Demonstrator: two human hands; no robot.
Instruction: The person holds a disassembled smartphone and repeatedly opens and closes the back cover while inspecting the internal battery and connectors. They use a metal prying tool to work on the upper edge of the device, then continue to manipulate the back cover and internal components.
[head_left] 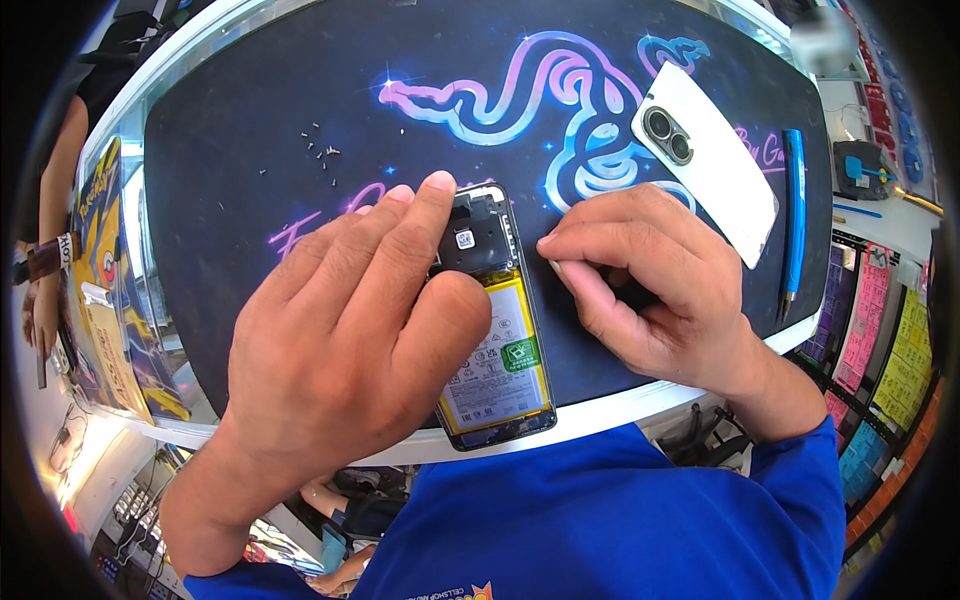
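Note:
An opened phone (500,385), its battery and black upper cover exposed, lies upright along the mat's front middle. My left hand (350,320) grips it from the left, fingertips at its top left edge and thumb bent over the battery. Just right of the phone, my right hand (650,285) has thumb and fingertips drawn together; whatever is between them is too small to make out. A white back panel (720,190) with a camera housing lies beyond my right hand, beside a blue pen-like tool (793,210). Several small screws (325,152) are scattered at the upper left.
The dark mat (230,90) with a neon snake graphic sits on a white-rimmed bench. A printed yellow package (115,330) stands at left, near another person's arm (60,170). Coloured label strips (870,310) and small equipment (860,175) are at right.

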